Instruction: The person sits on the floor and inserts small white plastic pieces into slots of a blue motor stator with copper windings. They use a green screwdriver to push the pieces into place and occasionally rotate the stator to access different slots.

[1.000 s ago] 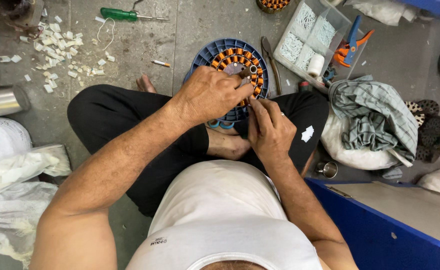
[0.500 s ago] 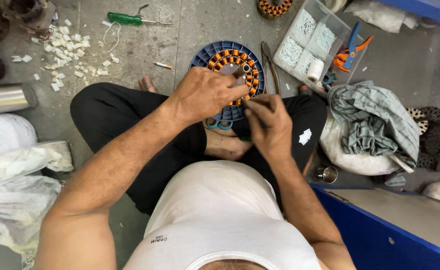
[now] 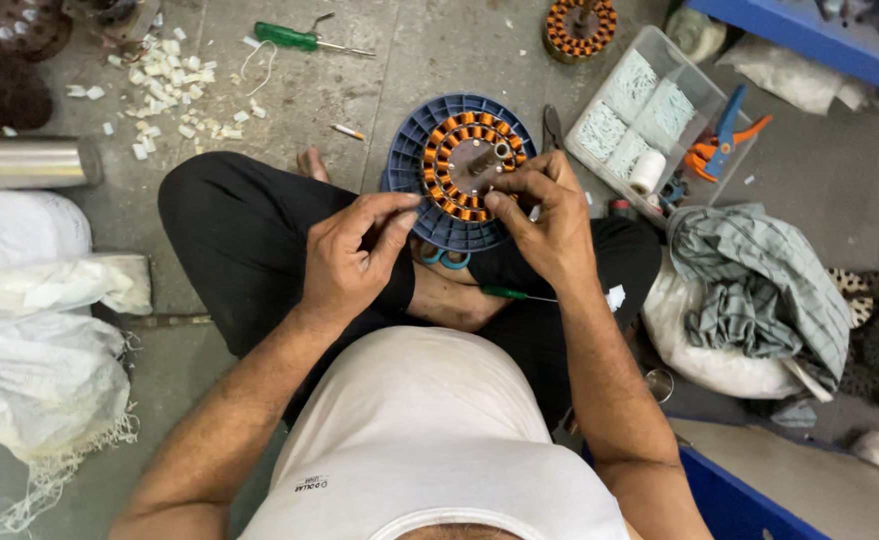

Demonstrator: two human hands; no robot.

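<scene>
A round stator [image 3: 465,165] with copper-orange windings and a metal shaft sits on a blue ribbed plastic disc [image 3: 407,150], propped on my crossed legs. My right hand [image 3: 550,220] grips the stator's right side, fingertips on the windings. My left hand [image 3: 355,260] is just left of the disc, thumb and forefinger pinched together near its rim. Whatever is between those fingers is too small to make out. Blue-handled scissors [image 3: 447,259] poke out under the disc. A thin green-handled tool [image 3: 512,294] lies on my lap.
On the floor lie a green screwdriver [image 3: 298,38], white scraps [image 3: 172,90], a metal cylinder [image 3: 22,163] and white sacks [image 3: 35,340]. Right: a clear parts box [image 3: 615,125], blue-orange pliers [image 3: 725,140], a striped cloth [image 3: 755,290]. A second stator [image 3: 580,25] is at the top.
My left hand has come off the top of the stator and drawn back to the left, uncovering the windings. My right hand has shifted up onto the stator's right side.
</scene>
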